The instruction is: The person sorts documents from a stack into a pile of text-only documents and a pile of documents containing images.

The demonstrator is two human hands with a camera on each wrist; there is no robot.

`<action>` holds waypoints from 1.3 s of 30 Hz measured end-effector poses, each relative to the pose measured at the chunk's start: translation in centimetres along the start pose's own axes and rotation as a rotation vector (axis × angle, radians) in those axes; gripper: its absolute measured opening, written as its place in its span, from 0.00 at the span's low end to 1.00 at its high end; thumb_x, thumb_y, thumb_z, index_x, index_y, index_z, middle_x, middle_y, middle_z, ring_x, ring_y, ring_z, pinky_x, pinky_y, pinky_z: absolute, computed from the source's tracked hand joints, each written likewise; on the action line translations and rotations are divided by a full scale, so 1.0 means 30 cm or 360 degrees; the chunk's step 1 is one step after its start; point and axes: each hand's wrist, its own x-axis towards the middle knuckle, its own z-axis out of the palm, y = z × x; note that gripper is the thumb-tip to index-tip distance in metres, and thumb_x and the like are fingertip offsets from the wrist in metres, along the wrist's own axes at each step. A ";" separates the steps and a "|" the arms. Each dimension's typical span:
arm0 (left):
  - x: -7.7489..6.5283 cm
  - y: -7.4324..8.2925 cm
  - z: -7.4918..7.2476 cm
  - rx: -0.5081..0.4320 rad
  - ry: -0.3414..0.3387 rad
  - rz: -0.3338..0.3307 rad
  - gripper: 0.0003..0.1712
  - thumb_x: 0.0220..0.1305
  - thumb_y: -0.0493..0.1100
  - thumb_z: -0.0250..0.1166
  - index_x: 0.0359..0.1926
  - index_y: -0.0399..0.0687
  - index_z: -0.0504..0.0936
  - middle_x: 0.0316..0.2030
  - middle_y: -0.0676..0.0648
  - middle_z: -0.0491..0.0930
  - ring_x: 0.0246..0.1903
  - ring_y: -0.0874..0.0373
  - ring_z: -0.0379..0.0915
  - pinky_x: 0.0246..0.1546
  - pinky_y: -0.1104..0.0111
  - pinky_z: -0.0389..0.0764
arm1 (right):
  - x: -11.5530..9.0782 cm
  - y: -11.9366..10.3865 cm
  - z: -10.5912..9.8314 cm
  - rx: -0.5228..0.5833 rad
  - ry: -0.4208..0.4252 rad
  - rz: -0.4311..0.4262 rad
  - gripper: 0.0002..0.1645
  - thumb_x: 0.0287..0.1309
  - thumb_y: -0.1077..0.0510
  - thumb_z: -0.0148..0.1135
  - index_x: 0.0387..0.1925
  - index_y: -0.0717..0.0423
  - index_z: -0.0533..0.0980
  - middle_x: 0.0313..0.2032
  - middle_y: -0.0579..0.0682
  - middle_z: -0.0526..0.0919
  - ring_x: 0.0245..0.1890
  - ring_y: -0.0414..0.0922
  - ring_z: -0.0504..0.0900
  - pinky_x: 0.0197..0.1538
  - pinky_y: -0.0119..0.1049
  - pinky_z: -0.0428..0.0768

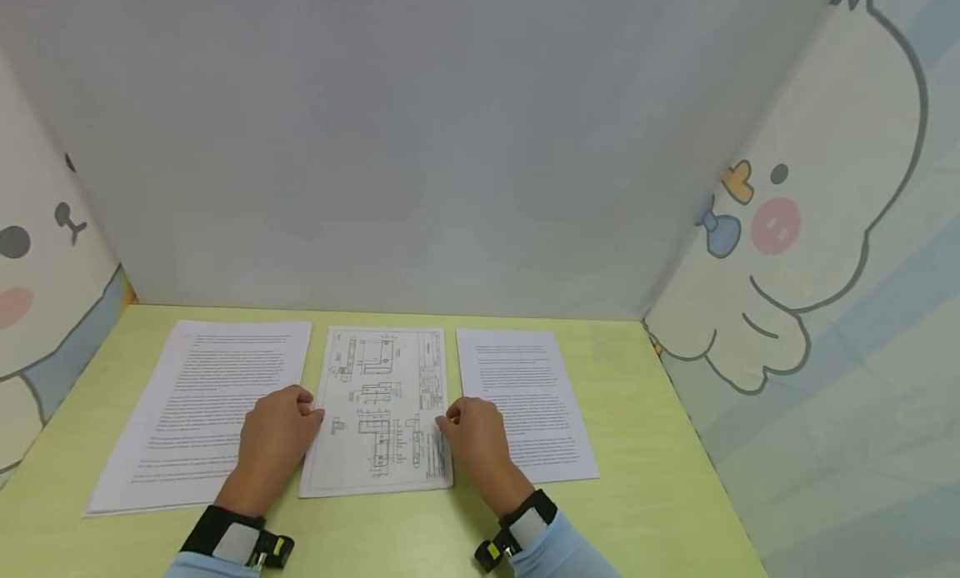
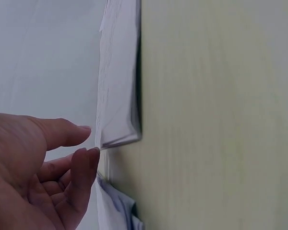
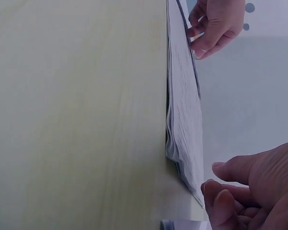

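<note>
A stack of sheets with a technical drawing [image 1: 345, 461] on top lies between both hands on the table. Beside its left edge is my left hand [image 1: 277, 432], fingertips right at the paper's side. My right hand [image 1: 482, 445] is at the opposite edge, its fingers loosely bent. The left wrist view shows a gap between the thumb [image 2: 69, 132] and the curled fingers, close to the stack's corner [image 2: 120, 124]. From the right wrist, thumb and forefinger also stand apart near the layered sheets [image 3: 182, 96], whose corner bends slightly.
A stack of printed text pages [image 1: 225, 395] lies on the left, partly under the left hand in the head view. Another text stack [image 1: 525, 395] lies on the right. The yellow-green table [image 1: 637, 478] meets a grey back wall [image 1: 390, 186] and side panels with cartoon animals.
</note>
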 end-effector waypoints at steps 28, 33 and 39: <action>0.010 -0.526 -0.455 0.0304 0.0153 -0.0894 0.33 0.73 0.49 0.57 0.65 0.25 0.65 0.55 0.26 0.70 0.47 0.33 0.69 0.46 0.41 0.70 | 0.016 -0.523 0.240 0.0854 -0.0762 0.0168 0.15 0.60 0.44 0.71 0.37 0.51 0.81 0.29 0.45 0.85 0.28 0.42 0.86 0.35 0.39 0.82; 0.015 -0.527 -0.460 0.0346 0.0126 -0.0882 0.36 0.73 0.52 0.58 0.66 0.25 0.64 0.55 0.25 0.70 0.49 0.32 0.70 0.47 0.41 0.72 | 0.013 -0.593 0.265 0.0929 -0.0742 0.0348 0.19 0.57 0.46 0.73 0.40 0.55 0.79 0.30 0.46 0.83 0.29 0.45 0.87 0.40 0.42 0.83; 0.029 -0.514 -0.460 0.0397 0.0014 -0.0853 0.41 0.71 0.58 0.59 0.65 0.24 0.64 0.58 0.24 0.70 0.52 0.29 0.70 0.48 0.42 0.73 | 0.016 -0.646 0.290 0.0963 -0.0690 0.0463 0.22 0.56 0.48 0.74 0.40 0.60 0.77 0.29 0.50 0.82 0.29 0.47 0.87 0.41 0.43 0.84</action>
